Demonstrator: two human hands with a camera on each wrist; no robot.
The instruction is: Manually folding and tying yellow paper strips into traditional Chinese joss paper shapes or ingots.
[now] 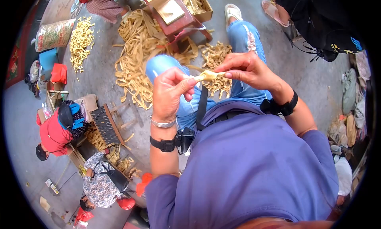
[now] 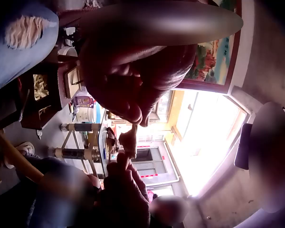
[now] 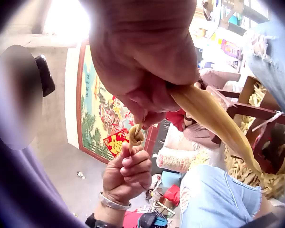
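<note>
A person in a red top [image 1: 55, 134] and another in a patterned top [image 1: 101, 185] bend close together on a grey concrete floor [image 1: 152, 1], a power strip [image 1: 52, 186] nearby. A printed woven sack [image 1: 54, 34] stands near a blue container [image 1: 48, 59] and a red bag [image 1: 59, 73], while a colourful framed picture [image 3: 96, 107] hangs on the wall [image 3: 54, 95].

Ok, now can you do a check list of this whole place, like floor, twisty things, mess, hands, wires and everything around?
Surface: grey floor; work held above it, near the knees.
Job's things: knotted yellow strip between the hands; heap of long strips; pile of short pieces.
Clutter: stuffed sack, red stool carrying a board.
Hands: left hand and right hand pinch the knotted yellow strip's opposite ends.
Cables: thin dark wire by the plug strip on the floor.
Surroundings: other people nearby, one in red.
</note>
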